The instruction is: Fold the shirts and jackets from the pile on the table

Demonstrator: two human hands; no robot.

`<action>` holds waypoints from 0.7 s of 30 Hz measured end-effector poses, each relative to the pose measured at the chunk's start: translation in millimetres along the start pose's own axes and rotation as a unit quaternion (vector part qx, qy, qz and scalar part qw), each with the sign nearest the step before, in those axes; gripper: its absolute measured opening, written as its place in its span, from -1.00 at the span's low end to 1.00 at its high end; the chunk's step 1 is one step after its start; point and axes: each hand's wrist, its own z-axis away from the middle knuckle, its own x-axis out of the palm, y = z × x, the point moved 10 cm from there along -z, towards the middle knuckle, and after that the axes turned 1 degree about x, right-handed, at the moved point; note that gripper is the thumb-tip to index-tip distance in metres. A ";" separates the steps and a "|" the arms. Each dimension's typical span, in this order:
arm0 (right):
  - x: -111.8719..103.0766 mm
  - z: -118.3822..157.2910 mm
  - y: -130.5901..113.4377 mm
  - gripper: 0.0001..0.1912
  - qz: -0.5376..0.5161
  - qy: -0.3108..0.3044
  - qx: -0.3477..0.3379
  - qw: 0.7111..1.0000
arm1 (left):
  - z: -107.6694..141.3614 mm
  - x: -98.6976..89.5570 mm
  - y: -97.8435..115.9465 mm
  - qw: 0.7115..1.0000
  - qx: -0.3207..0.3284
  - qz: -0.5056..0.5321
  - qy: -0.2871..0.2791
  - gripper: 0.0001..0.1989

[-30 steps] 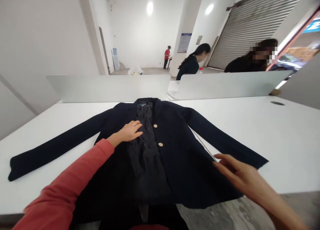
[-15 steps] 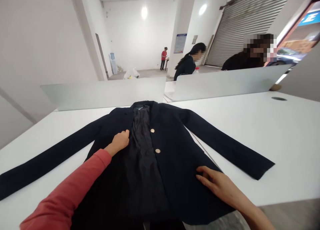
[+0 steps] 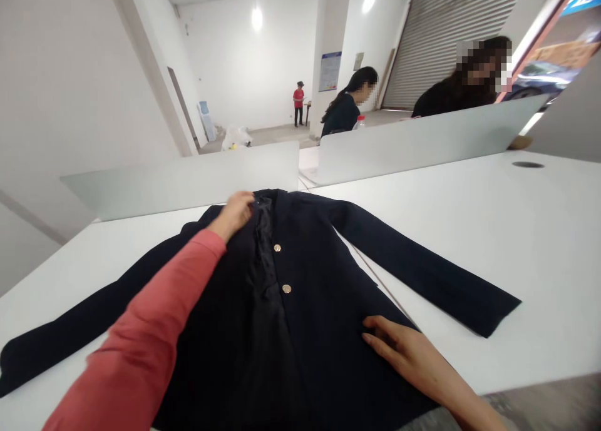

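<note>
A dark navy blazer lies spread face up on the white table, its front open and its sleeves stretched out to both sides. It has gold buttons and a black lining. My left hand, in a red sleeve, is curled at the collar and seems to grip the lapel. My right hand lies flat on the lower front edge, fingers spread and holding nothing. My left forearm hides the blazer's upper left front.
Frosted divider panels stand along the table's far side, and a round cable grommet sits in the tabletop at right. Beyond them are two co-workers, a person in red and a white bag.
My left hand has moved up the blazer's chest to the collar, and less lining shows. My right hand has settled onto the lower front edge. The view has tilted.
</note>
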 end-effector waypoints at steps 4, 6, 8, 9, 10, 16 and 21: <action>0.9 0.8 -0.8 -0.61 -0.002 -0.006 0.000 1.000 | 19.8 42.9 -70.3 0.988 -0.077 -0.094 -0.097 -0.73; 0.9 1.0 -1.7 -0.62 -0.005 -0.006 -0.004 1.000 | 26.7 30.4 -74.9 0.983 -0.068 -0.126 -0.111 -0.67; 1.0 1.1 -1.5 -0.62 -0.004 -0.006 -0.005 1.000 | 36.0 0.3 -62.6 0.982 -0.042 -0.148 -0.113 -0.65; 1.3 1.0 -0.9 -0.62 -0.004 -0.006 -0.005 1.000 | 43.7 -19.2 -53.6 0.980 -0.023 -0.163 -0.112 -0.67; 1.8 0.8 0.0 -0.61 -0.002 -0.009 -0.005 1.000 | 54.4 -40.5 -45.8 0.976 -0.005 -0.185 -0.112 -0.69; 7.9 3.1 -6.1 -0.58 0.043 -0.065 -0.017 0.997 | 171.5 -161.7 -58.8 0.890 0.051 -0.439 -0.111 -0.73; 24.5 5.0 -96.0 -0.67 0.052 -0.131 -0.162 0.977 | 268.4 -196.7 -107.4 0.877 0.020 -0.459 -0.144 -0.45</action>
